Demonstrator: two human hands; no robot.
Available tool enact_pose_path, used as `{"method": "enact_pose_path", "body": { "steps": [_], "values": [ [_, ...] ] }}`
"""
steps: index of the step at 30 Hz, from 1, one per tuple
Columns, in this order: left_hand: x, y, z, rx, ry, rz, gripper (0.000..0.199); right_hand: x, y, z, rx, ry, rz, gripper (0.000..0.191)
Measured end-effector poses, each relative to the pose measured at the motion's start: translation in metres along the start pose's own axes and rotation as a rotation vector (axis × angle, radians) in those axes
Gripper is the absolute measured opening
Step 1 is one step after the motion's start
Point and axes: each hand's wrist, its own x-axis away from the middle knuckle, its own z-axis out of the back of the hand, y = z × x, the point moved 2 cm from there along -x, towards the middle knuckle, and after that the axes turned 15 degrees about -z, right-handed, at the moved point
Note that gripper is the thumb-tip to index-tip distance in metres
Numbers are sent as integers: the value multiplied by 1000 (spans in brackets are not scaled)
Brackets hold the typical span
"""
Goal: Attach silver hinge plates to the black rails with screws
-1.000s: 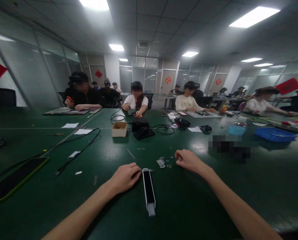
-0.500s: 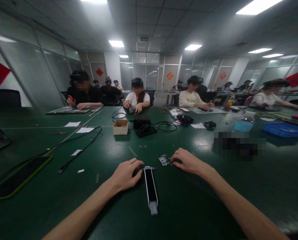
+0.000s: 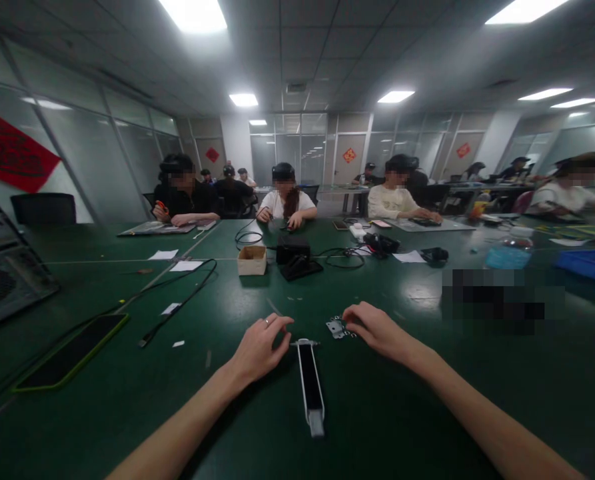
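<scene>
A long narrow device with a white frame and a black middle [image 3: 311,383] lies on the green table [image 3: 377,413], its pale end towards me. To the left of its far end is my left hand [image 3: 263,343], with thumb and fingers apart and nothing held; a ring shows on one finger. Farther right, a small metal plate [image 3: 335,328] lies with several tiny metal parts beside it. My right hand [image 3: 372,325] rests at these small parts, fingers bent and apart, the fingertips close to them.
A cardboard box [image 3: 252,261] and a black box [image 3: 293,250] stand ahead. On the left are a green-edged black mat [image 3: 72,353], a black cable [image 3: 177,303] and a computer case [image 3: 7,267]. A blue tray [image 3: 590,265] is at right. Several people sit across the table.
The view has turned a little to the left, so the scene sits farther right. The right hand's fingertips have shifted slightly across the small metal parts; the left hand stays beside the device.
</scene>
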Motion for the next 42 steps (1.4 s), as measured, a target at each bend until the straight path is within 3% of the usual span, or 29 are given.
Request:
{"method": "enact_pose_path", "body": {
  "steps": [9, 16, 23, 34, 42],
  "values": [
    [-4, 27, -9, -38, 101, -237, 17, 14, -51, -41, -505, -35, 2, 12],
    [-6, 23, -11, -37, 132, -158, 12, 13, -54, -48, -650, -96, -59, 21],
    [-5, 22, -11, -23, 126, -196, 16, 12, -55, -52, -738, -131, -90, 23],
    [-6, 23, -14, 8, 144, -204, 16, 10, -52, -55, -772, -115, -78, 23],
    [1, 0, 2, 12, 64, -158, 16, 15, -52, -46, -372, 77, 13, 13]
  ]
}}
